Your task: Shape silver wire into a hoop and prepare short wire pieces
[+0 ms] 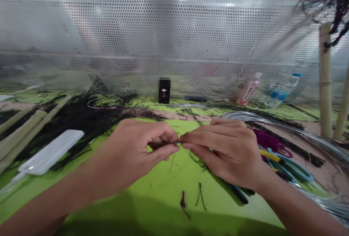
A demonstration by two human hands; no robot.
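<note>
Both hands meet over the middle of the green table. My left hand (136, 152) is closed, thumb and fingers pinching a thin dark strand (163, 143) that runs sideways. My right hand (226, 149) pinches the same strand at its other end, fingertips close to those of the left. Whether it is wire or plant stem cannot be made out. Below the hands lie a small dark and purple scrap (183, 201) and a thin dark forked sprig (201, 196). Dark tool handles (237, 192) show partly under my right hand.
To the right are yellow-and-black handled pliers (272, 156), teal-handled scissors (300, 169), purple strands (269, 141) and a coil of silvery wire (272, 119). Dark branches (87, 119), bamboo poles (32, 127) and a white flat device (51, 152) lie left. Bottles (285, 89) stand near the perforated metal panel (174, 40).
</note>
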